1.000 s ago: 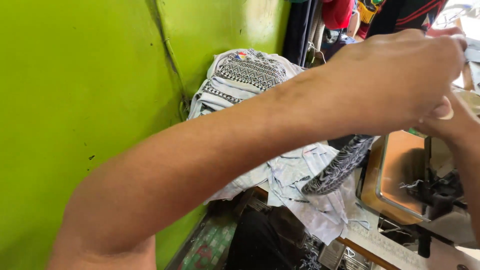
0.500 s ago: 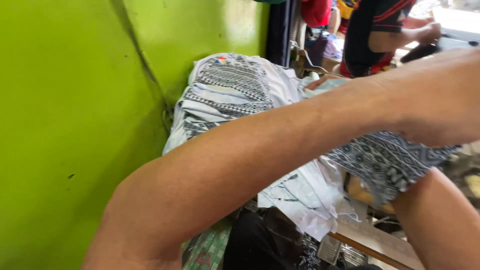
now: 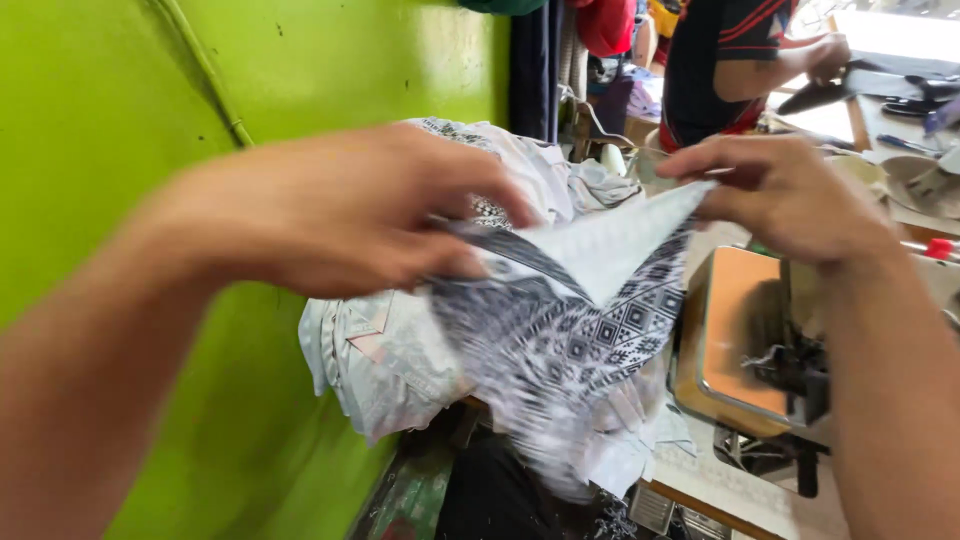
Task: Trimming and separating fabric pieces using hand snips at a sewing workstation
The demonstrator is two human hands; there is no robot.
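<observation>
While both hands hold it up, the scene reads so:

Cloth: a black-and-white geometric-patterned fabric piece hangs in the air between the hands, above the pale worktop — one corner folded over to show its plain white back.

Left hand: grip closed, thumb and fingers pinching the cloth's left edge; blurred.

Right hand: grip pinching the folded upper right corner.

Behind: a heap of white and patterned garments against the bright green wall.

Right of cloth: a sewing machine's dark metal parts by an orange-brown panel.

Beyond: another person in a black and red shirt.

Risk: my judgement — the loose lower edge could snag on the machine parts just beside it, or slip from a shallow pinch.
</observation>
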